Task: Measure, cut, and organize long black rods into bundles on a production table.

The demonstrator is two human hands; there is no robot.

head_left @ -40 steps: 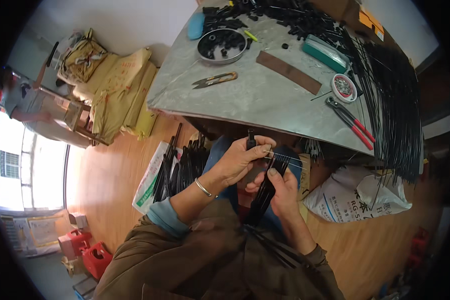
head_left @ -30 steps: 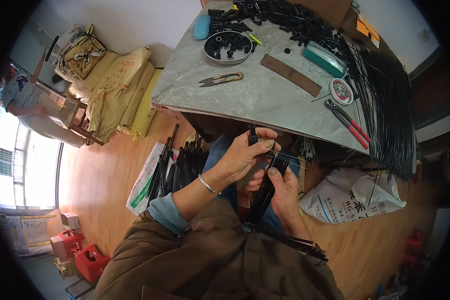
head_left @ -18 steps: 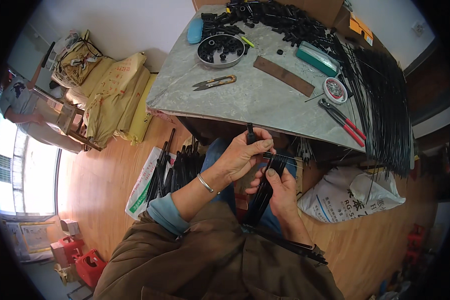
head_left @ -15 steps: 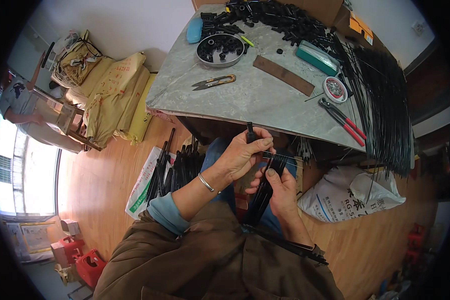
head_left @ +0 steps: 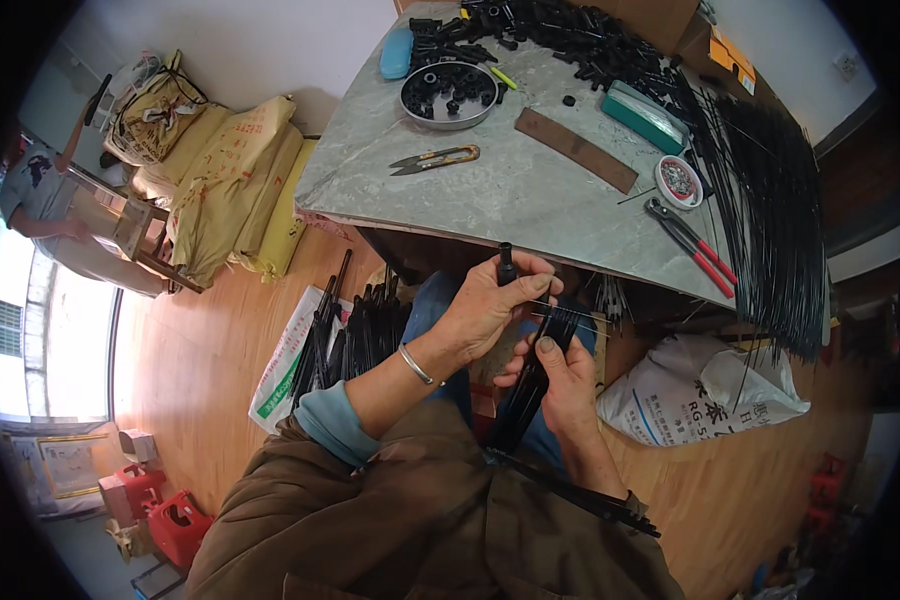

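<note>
My left hand [head_left: 482,315], a silver bangle on its wrist, is closed with a black tubular fitting [head_left: 507,262] upright in its fingers. Its thumb and fingertips also pinch near a thin wire [head_left: 582,314] that runs across the top of a bundle of thin black rods [head_left: 516,412]. My right hand [head_left: 564,380] grips that bundle just below the wire, thumb in front. The rods slant down over my lap, fanned at their upper ends. The fingertips hide how the wire passes through the rods.
The grey table [head_left: 370,190] ahead bears a metal bowl [head_left: 450,122] of black parts, thread snips [head_left: 435,159], a brown strip [head_left: 576,150], red-handled cutters [head_left: 692,247] and long black rods [head_left: 770,210]. A white sack [head_left: 705,390] lies right; a person [head_left: 50,205] stands far left.
The view has shifted slightly. Both hands keep their hold on the fitting and the rods, with the wire still across them; little else differs.
</note>
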